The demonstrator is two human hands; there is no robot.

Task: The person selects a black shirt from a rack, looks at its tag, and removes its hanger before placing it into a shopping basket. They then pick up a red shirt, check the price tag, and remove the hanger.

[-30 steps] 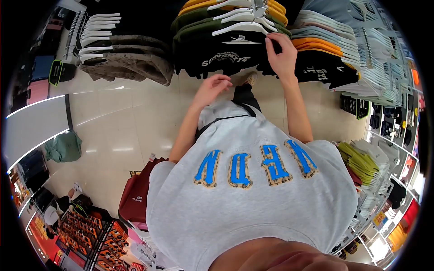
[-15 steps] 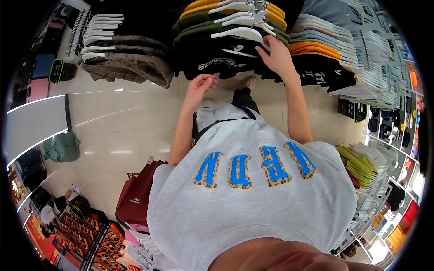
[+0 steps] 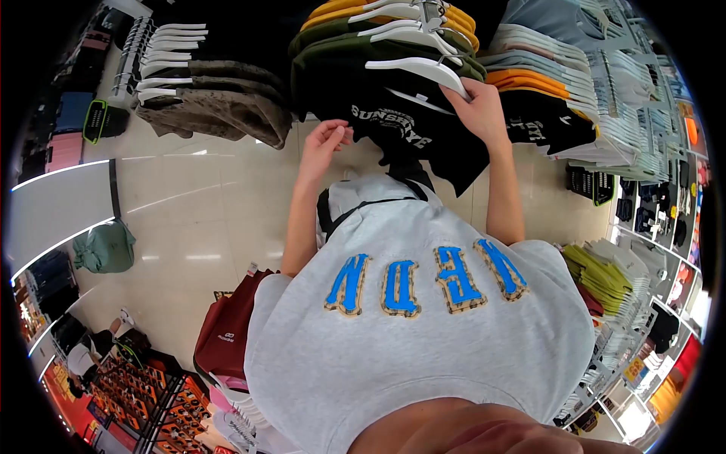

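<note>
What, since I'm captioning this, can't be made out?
Head view:
White hanger: gripped end partly hidden by the right hand.
Black shirt: smaller lettering, too small to read.
Yellow garments: back of the row cut off by the top edge.
Maroon bag: lettering too small.

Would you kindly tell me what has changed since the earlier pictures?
The right-hand grip has drawn the black shirt, on its white hanger, away from the green shirts and closer in, tilting it. The left-hand grip has drifted left. The brown garments and maroon bag stayed put.
</note>
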